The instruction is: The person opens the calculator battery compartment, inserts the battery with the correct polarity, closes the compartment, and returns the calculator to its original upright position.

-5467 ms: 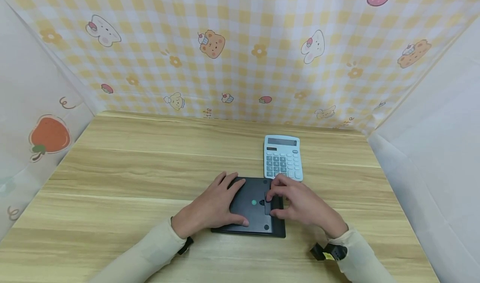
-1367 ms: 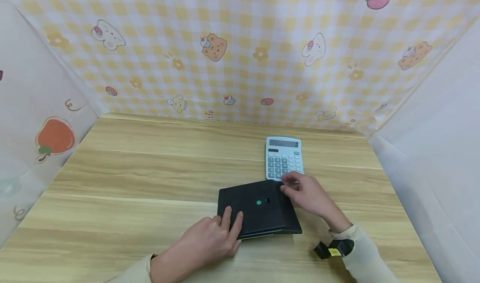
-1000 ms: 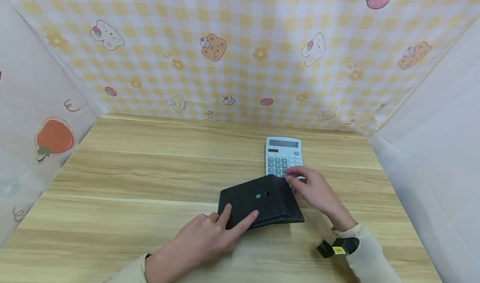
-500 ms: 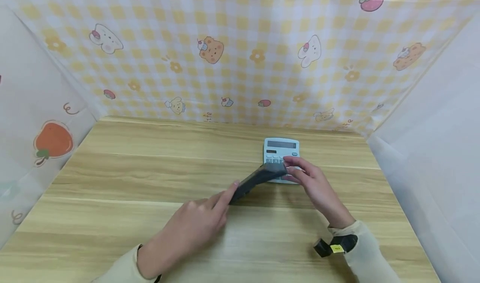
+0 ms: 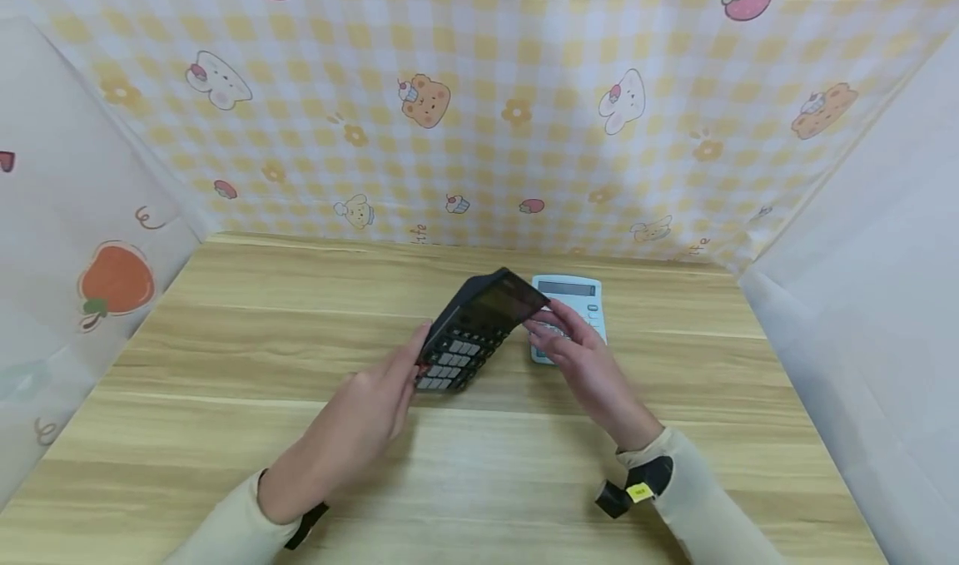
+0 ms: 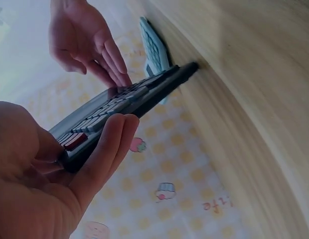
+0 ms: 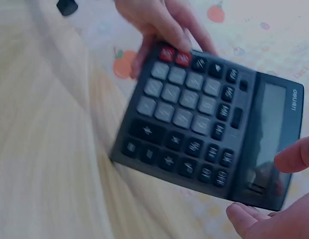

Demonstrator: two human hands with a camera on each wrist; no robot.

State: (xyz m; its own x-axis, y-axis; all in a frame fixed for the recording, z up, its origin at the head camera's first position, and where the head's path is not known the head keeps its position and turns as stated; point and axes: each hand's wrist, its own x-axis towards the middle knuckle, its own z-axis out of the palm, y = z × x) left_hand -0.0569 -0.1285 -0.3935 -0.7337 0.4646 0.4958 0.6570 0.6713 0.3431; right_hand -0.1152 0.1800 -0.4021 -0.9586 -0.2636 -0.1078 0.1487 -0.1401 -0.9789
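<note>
A black desk calculator (image 5: pixel 479 319) is raised off the table and tilted, its keys and display turned toward the head camera. My left hand (image 5: pixel 367 407) pinches it along one side edge near the red keys, thumb on one face and fingers on the other, as the left wrist view shows it (image 6: pixel 114 107). My right hand (image 5: pixel 588 365) is at the display end, fingers extended and fingertips right at the corner. In the right wrist view the right thumb (image 7: pixel 296 155) overlaps the display edge. Behind the right fingers lies a light blue calculator (image 5: pixel 567 286), partly covered.
The wooden table (image 5: pixel 262 324) spreads under both hands. A yellow checked cloth (image 5: pixel 479 132) hangs along its back edge, with white cloth (image 5: pixel 862 257) at the sides. A black camera (image 5: pixel 614 498) is strapped to the right wrist.
The black calculator lay face down on the table; it has been lifted and turned over to show its keys. Both hands have moved left and up with it. The light blue calculator stays put.
</note>
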